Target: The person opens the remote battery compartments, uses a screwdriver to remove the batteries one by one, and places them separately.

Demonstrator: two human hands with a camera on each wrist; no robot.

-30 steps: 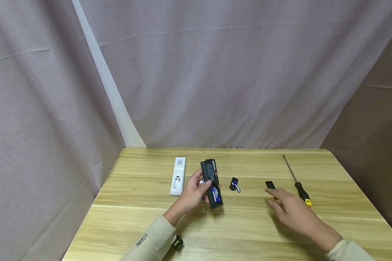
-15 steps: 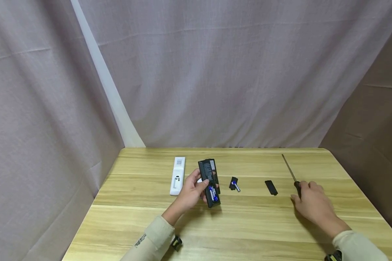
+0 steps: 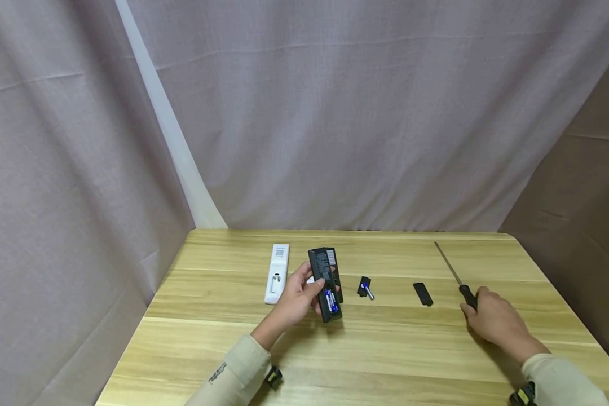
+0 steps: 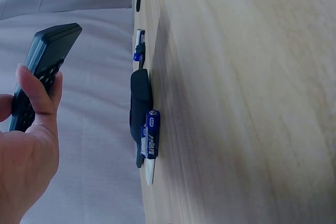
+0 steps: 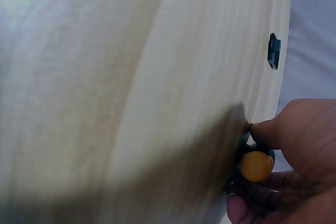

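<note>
In the head view my left hand grips a black remote control above the table, its back facing me. The battery compartment is uncovered and blue-and-white batteries lie inside. The left wrist view shows the thumb and fingers around the remote's sides. At the right, my right hand holds the black handle of a screwdriver, whose shaft points away toward the back of the table. In the right wrist view the yellow end of the screwdriver handle shows between thumb and fingers.
A white remote with an uncovered compartment lies at left. Behind the held remote sits another black remote, with loose batteries beside it. A small black cover with a battery and a larger black cover lie toward the right.
My right hand has moved right from above the larger black cover and taken hold of the screwdriver handle, shifting it slightly. The left hand keeps the remote, tilted a little differently.
</note>
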